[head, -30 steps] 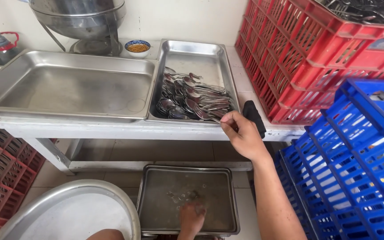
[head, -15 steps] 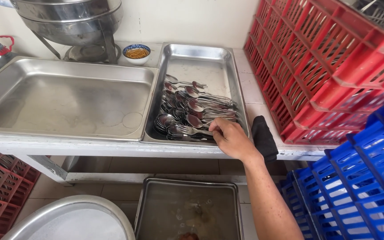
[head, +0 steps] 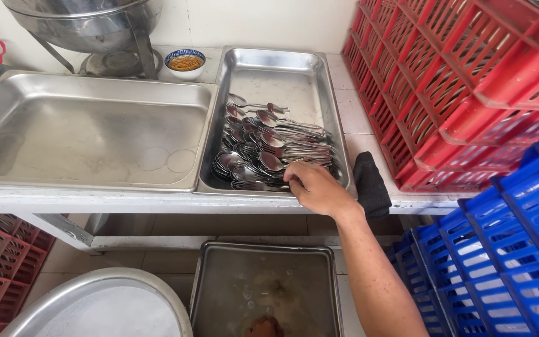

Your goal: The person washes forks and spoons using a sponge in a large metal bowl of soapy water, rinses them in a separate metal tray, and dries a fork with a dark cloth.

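— Where do the spoons (head: 263, 150) lie from our hands?

— In the narrow steel tray (head: 276, 68) on the tiled counter (head: 357, 125), piled at its near end, handles pointing right, bowls left. Our right hand (head: 316, 187) is on them, reaching in over the near rim.

— How is it set?

— Fingers curled loosely, tips touching the nearest handles; we can't tell whether any is gripped. Our left hand (head: 264, 326) is far below, in the water-filled pan (head: 219, 293) on the floor, mostly cut off, so we can't tell its state.
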